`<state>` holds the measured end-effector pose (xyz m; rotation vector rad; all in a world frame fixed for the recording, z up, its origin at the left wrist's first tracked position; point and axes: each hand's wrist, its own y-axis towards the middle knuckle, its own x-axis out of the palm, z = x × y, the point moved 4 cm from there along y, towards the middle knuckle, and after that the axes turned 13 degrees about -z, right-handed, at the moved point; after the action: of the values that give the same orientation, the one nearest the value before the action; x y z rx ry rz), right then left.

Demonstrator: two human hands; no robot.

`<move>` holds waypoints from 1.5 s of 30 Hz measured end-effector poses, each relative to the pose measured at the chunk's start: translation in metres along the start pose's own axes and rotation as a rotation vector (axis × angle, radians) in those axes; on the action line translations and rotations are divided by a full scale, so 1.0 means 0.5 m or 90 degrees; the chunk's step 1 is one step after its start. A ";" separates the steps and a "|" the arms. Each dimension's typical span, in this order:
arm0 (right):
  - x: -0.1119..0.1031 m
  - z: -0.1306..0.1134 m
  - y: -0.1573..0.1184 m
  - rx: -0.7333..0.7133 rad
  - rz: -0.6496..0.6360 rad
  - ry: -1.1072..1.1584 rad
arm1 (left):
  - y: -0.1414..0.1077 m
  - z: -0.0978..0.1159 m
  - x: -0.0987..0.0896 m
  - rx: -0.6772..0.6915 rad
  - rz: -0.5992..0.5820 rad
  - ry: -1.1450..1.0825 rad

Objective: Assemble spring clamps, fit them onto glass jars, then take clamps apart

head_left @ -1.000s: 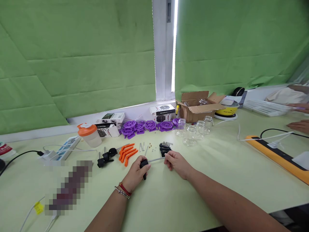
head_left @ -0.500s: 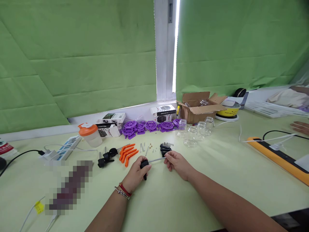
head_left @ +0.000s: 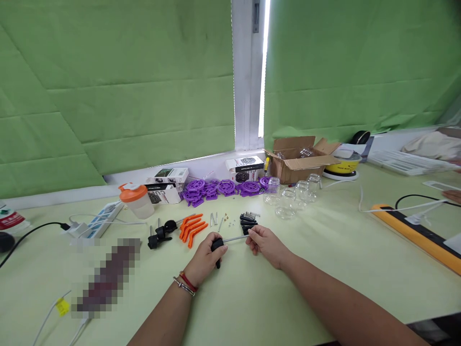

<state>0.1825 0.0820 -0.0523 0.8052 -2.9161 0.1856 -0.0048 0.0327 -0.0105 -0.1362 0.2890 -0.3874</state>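
My left hand (head_left: 206,257) is closed around a black plastic part (head_left: 217,245) with a thin metal rod (head_left: 235,239) sticking out to the right. At the rod's far end, my right hand (head_left: 265,244) pinches it between thumb and fingers; anything small at the tip is hidden. Just behind that hand lie several black pieces (head_left: 247,222) and springs (head_left: 253,215). Left of my left hand are orange curved handles (head_left: 196,234) and similar black parts with rods (head_left: 160,235). Loose metal pins (head_left: 213,218) and tiny brass bits (head_left: 226,217) lie beyond my hands.
Purple plastic frames (head_left: 226,187) line the back, beside small boxes (head_left: 163,193). Glass jars (head_left: 286,204) stand before a cardboard box (head_left: 298,168). An orange-lidded cup (head_left: 135,199) stands left; a power strip (head_left: 418,235) lies right. Another person's hand (head_left: 453,194) shows at the right edge.
My hands keep the same hold on the black part and rod. The view has shifted slightly. At the right edge, the other person's hand has moved, and a pale flat object now shows there.
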 end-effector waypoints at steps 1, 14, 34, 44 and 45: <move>0.000 0.001 0.000 0.004 0.002 -0.001 | 0.000 0.000 0.000 0.001 -0.001 -0.001; -0.005 0.001 0.002 0.010 -0.012 0.099 | 0.003 -0.009 -0.006 0.007 -0.004 -0.015; -0.009 0.006 0.004 0.002 -0.042 0.067 | 0.004 -0.010 -0.005 0.008 -0.009 0.006; -0.008 0.009 0.003 0.007 -0.044 0.043 | 0.003 -0.006 -0.004 0.004 -0.009 0.019; -0.008 0.008 0.003 0.010 -0.043 0.039 | 0.003 -0.005 -0.003 0.003 -0.009 0.019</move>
<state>0.1849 0.0846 -0.0568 0.8821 -2.8294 0.2227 -0.0067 0.0343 -0.0128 -0.1283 0.3162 -0.4047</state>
